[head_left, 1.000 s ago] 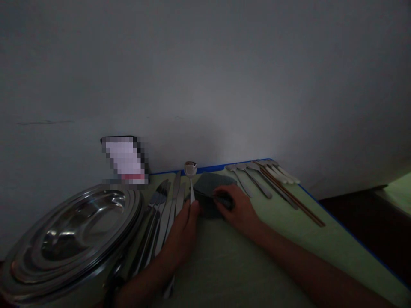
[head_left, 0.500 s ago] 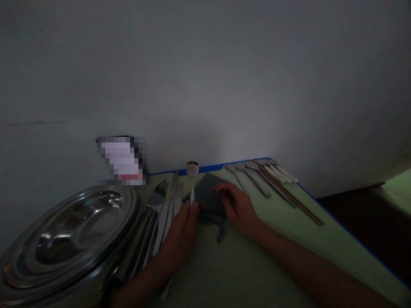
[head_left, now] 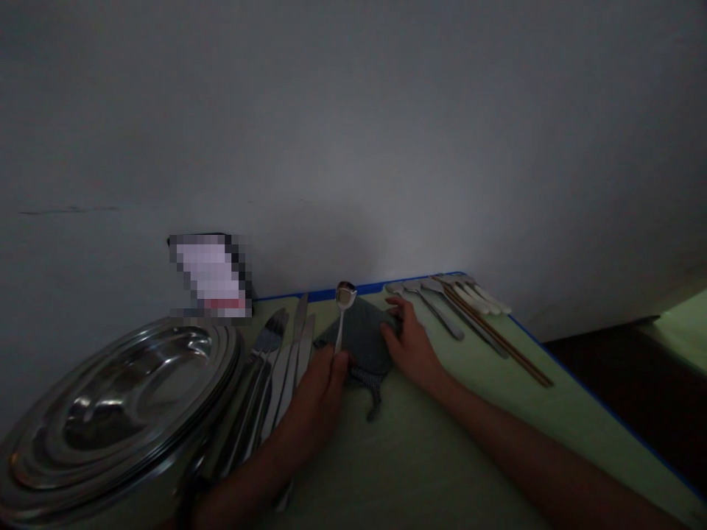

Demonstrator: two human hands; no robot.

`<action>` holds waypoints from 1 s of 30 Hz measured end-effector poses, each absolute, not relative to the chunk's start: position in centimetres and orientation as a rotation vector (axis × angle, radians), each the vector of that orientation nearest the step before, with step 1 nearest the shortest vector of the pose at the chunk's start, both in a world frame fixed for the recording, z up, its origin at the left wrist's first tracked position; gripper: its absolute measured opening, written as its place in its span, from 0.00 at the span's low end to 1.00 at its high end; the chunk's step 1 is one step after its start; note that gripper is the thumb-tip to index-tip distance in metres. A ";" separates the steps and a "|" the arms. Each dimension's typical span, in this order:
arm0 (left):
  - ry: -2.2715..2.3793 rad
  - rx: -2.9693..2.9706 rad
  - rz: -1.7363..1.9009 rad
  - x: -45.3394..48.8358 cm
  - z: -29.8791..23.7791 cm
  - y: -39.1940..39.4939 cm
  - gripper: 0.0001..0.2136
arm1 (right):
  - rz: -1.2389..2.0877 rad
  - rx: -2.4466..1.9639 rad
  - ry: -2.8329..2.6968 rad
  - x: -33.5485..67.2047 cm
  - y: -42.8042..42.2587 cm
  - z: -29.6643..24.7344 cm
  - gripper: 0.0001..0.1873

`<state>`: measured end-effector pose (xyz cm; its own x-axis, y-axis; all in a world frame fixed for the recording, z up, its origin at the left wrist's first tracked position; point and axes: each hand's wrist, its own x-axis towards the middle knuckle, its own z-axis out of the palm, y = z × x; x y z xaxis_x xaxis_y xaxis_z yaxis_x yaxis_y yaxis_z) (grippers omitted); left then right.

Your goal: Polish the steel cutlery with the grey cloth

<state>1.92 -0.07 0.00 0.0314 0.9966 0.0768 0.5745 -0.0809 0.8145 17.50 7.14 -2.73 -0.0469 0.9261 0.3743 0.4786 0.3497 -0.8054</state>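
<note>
My left hand [head_left: 320, 386] is closed around the handle of a metal spoon [head_left: 345, 296], which stands bowl up over a grey cloth [head_left: 364, 335]. A patterned strip [head_left: 373, 397] hangs from the cloth's near edge. At the cloth's right side is my right hand [head_left: 412, 342], thumb and forefinger apart; whether its fingertips touch the fabric I cannot tell. Left of my left hand lie several table knives [head_left: 284, 375]. Two metal spoons [head_left: 436, 309] rest beyond my right hand.
Stacked steel plates [head_left: 38, 456] fill the left of the green table [head_left: 431, 471]. A pixelated screen [head_left: 207, 272] leans on the wall. Wooden chopsticks [head_left: 513, 350] and white-handled cutlery [head_left: 480, 298] lie at right. A blue edge [head_left: 596, 405] borders the tabletop.
The spoon in my left hand has shifted slightly right, its bowl turned. My right hand has moved off the cloth's middle to its right edge, and its fingers have straightened.
</note>
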 end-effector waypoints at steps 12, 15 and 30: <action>1.627 1.740 0.900 2.2 -0.1 -0.2 0.15 | 0.165 -1.303 -1.903 17.8 6.9 -3.1 0.14; 1.642 1.718 0.928 2.2 -0.2 -0.1 0.15 | -0.009 -1.266 -2.023 17.5 5.9 -2.3 0.13; 1.667 1.657 1.098 1.6 -0.2 0.2 0.12 | 0.107 -0.877 -2.210 17.3 5.2 -1.7 0.06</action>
<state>1.60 0.23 -0.15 -0.0975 0.9811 0.1672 0.5406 -0.0888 0.8366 17.28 5.18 -1.67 -0.4894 0.6207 0.6125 0.5587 0.7625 -0.3263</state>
